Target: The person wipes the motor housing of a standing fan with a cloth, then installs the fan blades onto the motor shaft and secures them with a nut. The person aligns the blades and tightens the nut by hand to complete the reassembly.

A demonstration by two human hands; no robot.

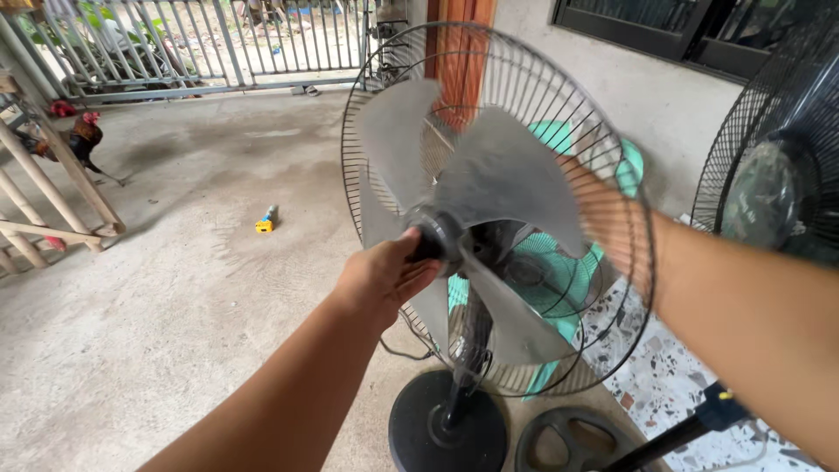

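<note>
A standing fan with its front guard off stands before me on a black round base [447, 426]. Its translucent grey blades [502, 179] sit in front of the black wire rear guard [384, 79]. My left hand [384, 275] grips the dark hub cap [434, 238] at the blades' centre. My right arm reaches behind the guard; my right hand [594, 214] shows blurred through the blades and wires, and what it touches is unclear.
A second black fan [773, 175] stands at the right. A round black part [568, 441] lies on the floor beside the base. A teal plastic chair [559, 280] is behind the fan. A small yellow object [265, 224] lies on the concrete, a rooster [77, 140] at left by a wooden frame.
</note>
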